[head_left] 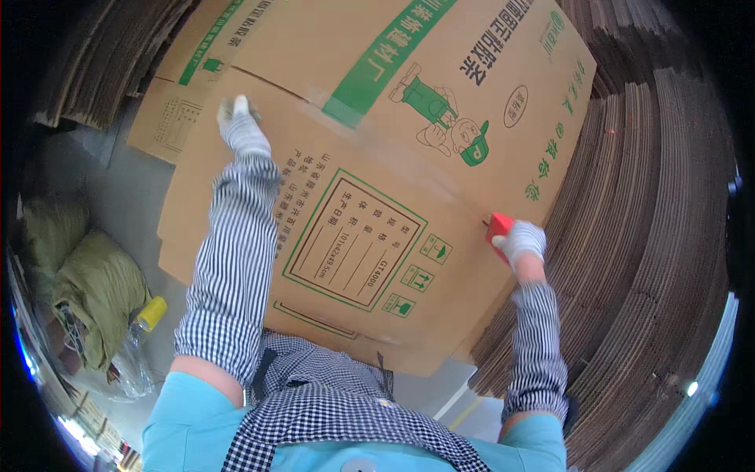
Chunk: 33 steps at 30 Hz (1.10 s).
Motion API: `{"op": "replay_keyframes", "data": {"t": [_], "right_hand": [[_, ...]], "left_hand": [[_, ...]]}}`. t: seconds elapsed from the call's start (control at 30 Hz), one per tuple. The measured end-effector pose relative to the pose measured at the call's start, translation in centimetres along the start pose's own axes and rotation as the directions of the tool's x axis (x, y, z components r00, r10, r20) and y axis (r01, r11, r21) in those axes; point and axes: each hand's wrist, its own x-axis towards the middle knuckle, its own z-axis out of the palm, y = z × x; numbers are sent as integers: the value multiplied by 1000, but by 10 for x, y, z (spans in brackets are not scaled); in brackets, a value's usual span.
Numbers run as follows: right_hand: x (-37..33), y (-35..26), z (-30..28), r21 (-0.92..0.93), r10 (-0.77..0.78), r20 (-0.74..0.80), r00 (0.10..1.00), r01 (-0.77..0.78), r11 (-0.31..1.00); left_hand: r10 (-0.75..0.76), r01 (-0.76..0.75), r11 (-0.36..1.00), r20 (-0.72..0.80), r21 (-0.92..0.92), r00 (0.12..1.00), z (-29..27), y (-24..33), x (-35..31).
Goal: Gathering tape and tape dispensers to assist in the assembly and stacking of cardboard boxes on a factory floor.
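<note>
In the head view, the top edge of the frame cuts off the printed brown carton [409, 189], and the right hand [523, 240] partly hides the small red tool [499, 228] it is closed around. The carton lies beneath and between both hands; the left hand [245, 127] is over its left part, its fingers too indistinct to tell their grip.

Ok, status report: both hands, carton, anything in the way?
Left hand over printed carton. Right hand gripping red tool. Stacked cardboard along right; hands unobstructed.
</note>
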Motion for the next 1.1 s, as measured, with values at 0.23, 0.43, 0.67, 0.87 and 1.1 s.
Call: {"op": "replay_keyframes", "data": {"t": [0.23,0.43,0.67,0.87,1.1], "right_hand": [[-136,-27,47,969,-303,-209,930,156,-191],[-130,-32,79,953,-368,-285,885,303,-9],[-99,-75,56,858,-497,-247,832,426,286],[-30,-96,46,751,-471,-11,882,319,579],[17,-102,59,742,-440,133,888,205,639]], "left_hand": [[-560,690,600,828,404,1,-39,9,-298],[-548,869,370,832,328,-81,-41,25,-340],[-754,569,653,363,499,547,-34,-14,-260],[321,-678,139,614,722,721,-67,-25,-95],[-44,-69,923,281,378,959,-25,-24,-130]]}}
